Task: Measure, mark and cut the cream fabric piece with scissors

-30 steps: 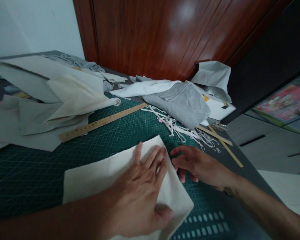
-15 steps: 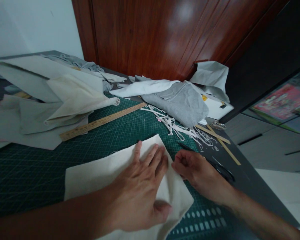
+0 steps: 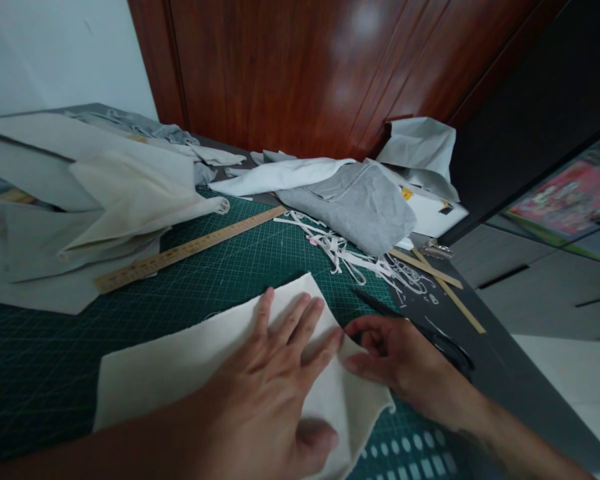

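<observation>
Cream fabric lies flat on the green cutting mat near its front edge, pinned by the spread, open left hand. Right hand pinches its right edge. Scissors lie just beyond, unused; no cut is visible.

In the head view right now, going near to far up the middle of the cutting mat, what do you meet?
Left hand flat on the cream cloth → wooden ruler → grey fabric pile → wooden door.
</observation>
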{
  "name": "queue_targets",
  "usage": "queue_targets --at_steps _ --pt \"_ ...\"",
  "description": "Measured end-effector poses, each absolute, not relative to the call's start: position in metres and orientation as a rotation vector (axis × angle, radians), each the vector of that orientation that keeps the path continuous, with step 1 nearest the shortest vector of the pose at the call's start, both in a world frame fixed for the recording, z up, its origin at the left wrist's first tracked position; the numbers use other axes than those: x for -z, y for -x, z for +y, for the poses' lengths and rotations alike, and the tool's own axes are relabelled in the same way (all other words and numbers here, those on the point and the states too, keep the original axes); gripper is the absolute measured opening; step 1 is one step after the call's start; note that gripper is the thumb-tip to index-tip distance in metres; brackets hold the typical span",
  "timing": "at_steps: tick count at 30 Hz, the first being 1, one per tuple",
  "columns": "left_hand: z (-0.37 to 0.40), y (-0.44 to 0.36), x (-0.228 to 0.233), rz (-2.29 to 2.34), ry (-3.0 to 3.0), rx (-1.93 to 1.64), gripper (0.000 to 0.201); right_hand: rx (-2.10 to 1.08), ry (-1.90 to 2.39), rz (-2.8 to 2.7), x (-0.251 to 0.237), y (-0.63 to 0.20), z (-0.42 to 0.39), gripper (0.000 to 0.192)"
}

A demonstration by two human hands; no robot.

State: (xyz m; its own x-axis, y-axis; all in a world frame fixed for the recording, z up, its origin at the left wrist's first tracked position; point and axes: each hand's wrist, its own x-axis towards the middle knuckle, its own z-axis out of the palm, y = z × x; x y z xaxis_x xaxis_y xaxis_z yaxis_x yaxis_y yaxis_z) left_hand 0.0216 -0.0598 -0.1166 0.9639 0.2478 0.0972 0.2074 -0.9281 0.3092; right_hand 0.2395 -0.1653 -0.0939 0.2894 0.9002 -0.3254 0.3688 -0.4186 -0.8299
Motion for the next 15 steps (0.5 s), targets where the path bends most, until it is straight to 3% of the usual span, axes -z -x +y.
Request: queue_targets --at_steps 4,7,10,15 --pt "-0.059 -0.028 0.101 0.386 -2.798 0.023 0.094 -0.916 2.032 -1.382 0.084 -0.249 -0.150 0.020" --pt "-0.057 -0.031 0.093 0.398 -2.794 0.086 0.089 -0.595 2.043 -1.532 0.084 -0.250 -0.129 0.028" --pt "-0.057 -0.031 0.094 0.399 -2.796 0.061 0.085 -0.482 1.999 -1.654 0.087 -0.244 -0.104 0.037" --pt "-0.057 -0.028 0.103 0.386 -2.818 -0.077 0.085 -0.618 1.927 -1.793 0.077 -0.235 -0.079 0.014"
